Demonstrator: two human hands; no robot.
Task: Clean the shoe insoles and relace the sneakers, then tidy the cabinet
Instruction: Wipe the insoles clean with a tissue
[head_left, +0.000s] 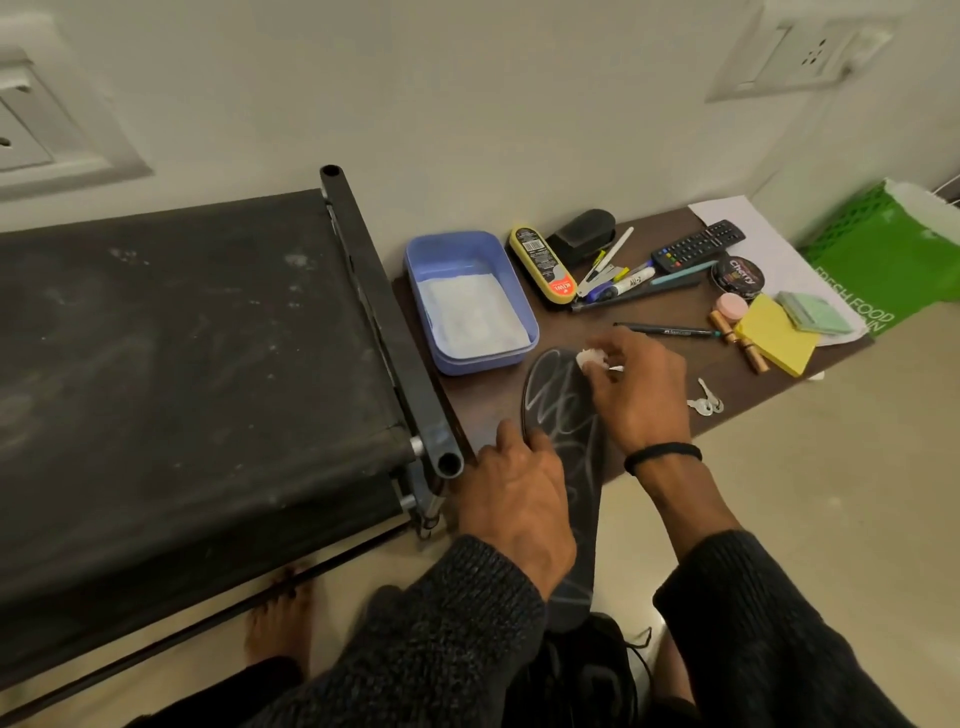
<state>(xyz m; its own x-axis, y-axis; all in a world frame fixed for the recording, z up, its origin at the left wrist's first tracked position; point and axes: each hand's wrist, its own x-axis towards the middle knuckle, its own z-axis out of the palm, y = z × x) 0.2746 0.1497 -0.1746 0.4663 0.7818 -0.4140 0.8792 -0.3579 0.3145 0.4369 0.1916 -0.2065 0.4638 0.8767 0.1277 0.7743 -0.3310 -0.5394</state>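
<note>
A dark insole (563, 415) marked with white streaks lies on the brown table (597, 327), its heel end jutting past the front edge toward me. My left hand (519, 493) holds its middle from the left side. At the toe end my right hand (636, 387) pinches a small white wad (589, 358) against the insole. A black sneaker (587, 670) with loose laces sits on the floor below, partly hidden by my sleeves.
A blue tub (470, 301) with white powder stands behind the insole. A Kiwi shoe shine sponge (543, 265), pens, a remote (698, 244), a polish tin (737, 278), sticky notes (776, 335) and keys (706, 402) lie to the right. A black fabric rack (182, 374) fills the left.
</note>
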